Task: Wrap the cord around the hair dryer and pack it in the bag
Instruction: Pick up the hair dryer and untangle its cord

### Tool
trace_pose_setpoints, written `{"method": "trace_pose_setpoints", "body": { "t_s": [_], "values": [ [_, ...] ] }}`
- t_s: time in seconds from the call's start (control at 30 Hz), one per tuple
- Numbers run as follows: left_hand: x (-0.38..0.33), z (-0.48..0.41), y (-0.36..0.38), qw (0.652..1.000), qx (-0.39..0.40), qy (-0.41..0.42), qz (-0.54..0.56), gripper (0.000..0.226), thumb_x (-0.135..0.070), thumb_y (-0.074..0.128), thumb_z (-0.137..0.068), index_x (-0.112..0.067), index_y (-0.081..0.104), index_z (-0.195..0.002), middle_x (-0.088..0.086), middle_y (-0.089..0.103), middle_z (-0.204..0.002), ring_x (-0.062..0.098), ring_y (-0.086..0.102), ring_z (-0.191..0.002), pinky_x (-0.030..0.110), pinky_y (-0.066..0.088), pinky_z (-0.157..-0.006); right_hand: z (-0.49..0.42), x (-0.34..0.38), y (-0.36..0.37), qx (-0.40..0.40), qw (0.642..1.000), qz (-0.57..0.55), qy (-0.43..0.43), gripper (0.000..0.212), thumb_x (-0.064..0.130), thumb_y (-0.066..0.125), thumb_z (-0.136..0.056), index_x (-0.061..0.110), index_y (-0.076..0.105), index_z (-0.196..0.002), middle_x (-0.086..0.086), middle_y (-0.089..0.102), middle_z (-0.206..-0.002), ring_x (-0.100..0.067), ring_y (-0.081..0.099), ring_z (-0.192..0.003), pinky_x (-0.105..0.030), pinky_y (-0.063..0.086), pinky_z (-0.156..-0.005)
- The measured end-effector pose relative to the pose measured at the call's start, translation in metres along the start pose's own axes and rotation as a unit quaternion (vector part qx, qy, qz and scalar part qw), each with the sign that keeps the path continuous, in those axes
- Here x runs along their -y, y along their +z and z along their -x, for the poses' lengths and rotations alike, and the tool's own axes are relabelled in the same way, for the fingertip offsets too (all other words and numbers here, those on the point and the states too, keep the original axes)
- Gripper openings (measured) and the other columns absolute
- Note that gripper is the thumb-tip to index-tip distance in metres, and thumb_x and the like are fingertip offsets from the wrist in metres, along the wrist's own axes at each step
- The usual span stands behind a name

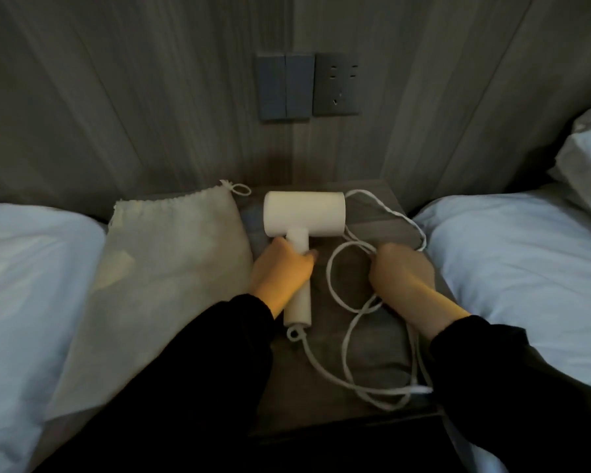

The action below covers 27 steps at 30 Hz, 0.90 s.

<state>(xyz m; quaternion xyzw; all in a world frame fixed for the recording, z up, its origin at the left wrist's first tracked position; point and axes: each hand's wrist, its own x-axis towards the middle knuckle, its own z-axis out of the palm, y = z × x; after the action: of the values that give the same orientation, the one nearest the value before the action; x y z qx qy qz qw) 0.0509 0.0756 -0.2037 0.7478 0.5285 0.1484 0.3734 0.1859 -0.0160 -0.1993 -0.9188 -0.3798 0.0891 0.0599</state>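
Note:
A white hair dryer (304,215) lies flat on a dark nightstand top (365,349), barrel toward the wall, handle pointing at me. My left hand (282,271) grips the handle near the barrel. The white cord (335,367) runs from the handle's end and lies in loose loops to the right. My right hand (401,269) holds a stretch of cord in its curled fingers. A pale drawstring bag (164,254) lies flat to the left of the dryer, its gathered mouth toward the wall.
Beds with light blue bedding flank the nightstand at left (28,302) and right (519,268); a pillow (587,165) sits at far right. On the wood-panelled wall behind are two switches (285,86) and a socket (336,84).

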Motion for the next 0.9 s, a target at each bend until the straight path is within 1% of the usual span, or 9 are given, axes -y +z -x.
{"method": "trace_pose_setpoints", "body": {
  "t_s": [0.17, 0.3, 0.37, 0.43, 0.5, 0.57, 0.67, 0.8, 0.9],
  "values": [
    [0.0, 0.009, -0.004, 0.999, 0.011, 0.035, 0.032, 0.022, -0.032, 0.055, -0.089, -0.011, 0.053, -0.096, 0.008, 0.055, -0.094, 0.022, 0.053, -0.084, 0.028, 0.04, -0.072, 0.011, -0.009, 0.001, -0.106, 0.993, -0.051, -0.024, 0.031, 0.014, 0.044, -0.09, 0.004, 0.054, -0.117, -0.021, 0.058, -0.125, -0.039, 0.053, -0.116, -0.043, 0.043, -0.095],
    [0.008, 0.035, 0.0, 0.994, -0.016, 0.07, 0.079, 0.026, -0.028, 0.057, -0.089, -0.007, 0.055, -0.104, 0.011, 0.056, -0.1, 0.029, 0.057, -0.097, 0.03, 0.044, -0.076, 0.031, -0.026, 0.001, -0.181, 0.972, -0.14, -0.045, 0.026, 0.02, 0.045, -0.088, 0.002, 0.059, -0.1, -0.024, 0.065, -0.11, -0.042, 0.059, -0.103, -0.038, 0.045, -0.079],
    [0.014, 0.056, 0.005, 0.988, -0.02, 0.055, 0.139, 0.026, -0.028, 0.061, -0.085, -0.006, 0.056, -0.099, 0.013, 0.061, -0.102, 0.031, 0.061, -0.095, 0.031, 0.049, -0.076, 0.054, -0.034, -0.002, -0.184, 0.96, -0.202, -0.056, 0.024, 0.019, 0.047, -0.087, 0.0, 0.061, -0.094, -0.024, 0.066, -0.099, -0.041, 0.06, -0.097, -0.034, 0.04, -0.072],
    [0.02, 0.079, 0.009, 0.974, -0.014, 0.021, 0.226, 0.035, -0.026, 0.065, -0.082, 0.001, 0.058, -0.102, 0.018, 0.065, -0.1, 0.032, 0.065, -0.078, 0.035, 0.055, -0.065, 0.084, -0.041, -0.008, -0.174, 0.945, -0.27, -0.06, 0.024, 0.018, 0.05, -0.086, -0.002, 0.062, -0.081, -0.025, 0.065, -0.084, -0.041, 0.062, -0.088, -0.035, 0.042, -0.067],
    [0.027, 0.107, 0.012, 0.957, -0.008, 0.008, 0.29, 0.04, -0.024, 0.065, -0.082, 0.003, 0.056, -0.109, 0.019, 0.063, -0.092, 0.026, 0.062, -0.058, 0.027, 0.049, -0.044, 0.114, -0.049, -0.014, -0.155, 0.933, -0.321, -0.054, 0.03, 0.02, 0.052, -0.086, -0.007, 0.064, -0.079, -0.026, 0.065, -0.077, -0.038, 0.062, -0.078, -0.037, 0.046, -0.067],
    [0.034, 0.133, 0.014, 0.953, -0.022, 0.019, 0.301, 0.039, -0.025, 0.064, -0.083, 0.001, 0.053, -0.109, 0.019, 0.061, -0.088, 0.023, 0.06, -0.052, 0.024, 0.044, -0.04, 0.142, -0.058, -0.016, -0.129, 0.922, -0.362, -0.049, 0.031, 0.024, 0.055, -0.086, -0.005, 0.064, -0.078, -0.018, 0.062, -0.067, -0.029, 0.059, -0.064, -0.032, 0.045, -0.061],
    [0.035, 0.16, 0.018, 0.95, -0.06, 0.034, 0.305, 0.032, -0.022, 0.063, -0.083, -0.002, 0.05, -0.105, 0.018, 0.062, -0.089, 0.024, 0.06, -0.055, 0.029, 0.048, -0.049, 0.174, -0.067, -0.01, -0.126, 0.895, -0.425, -0.04, 0.026, 0.022, 0.056, -0.087, 0.007, 0.058, -0.066, -0.006, 0.054, -0.055, -0.018, 0.051, -0.05, -0.025, 0.042, -0.049],
    [0.024, 0.16, 0.022, 0.945, -0.055, 0.023, 0.323, 0.011, -0.015, 0.06, -0.083, -0.004, 0.058, -0.083, 0.017, 0.062, -0.081, 0.03, 0.062, -0.069, 0.037, 0.053, -0.071, 0.188, -0.076, -0.003, -0.148, 0.833, -0.533, 0.008, 0.036, 0.017, 0.054, -0.086, 0.012, 0.052, -0.051, -0.007, 0.051, -0.05, -0.023, 0.05, -0.05, -0.033, 0.043, -0.058],
    [0.02, 0.147, 0.024, 0.959, -0.072, 0.01, 0.273, 0.03, -0.018, 0.058, -0.083, 0.003, 0.061, -0.105, 0.019, 0.064, -0.107, 0.032, 0.061, -0.1, 0.037, 0.05, -0.089, 0.191, -0.09, -0.009, -0.155, 0.793, -0.588, 0.018, 0.035, 0.015, 0.05, -0.09, 0.012, 0.05, -0.055, -0.006, 0.05, -0.053, -0.021, 0.047, -0.05, -0.033, 0.041, -0.056]
  ]
}}
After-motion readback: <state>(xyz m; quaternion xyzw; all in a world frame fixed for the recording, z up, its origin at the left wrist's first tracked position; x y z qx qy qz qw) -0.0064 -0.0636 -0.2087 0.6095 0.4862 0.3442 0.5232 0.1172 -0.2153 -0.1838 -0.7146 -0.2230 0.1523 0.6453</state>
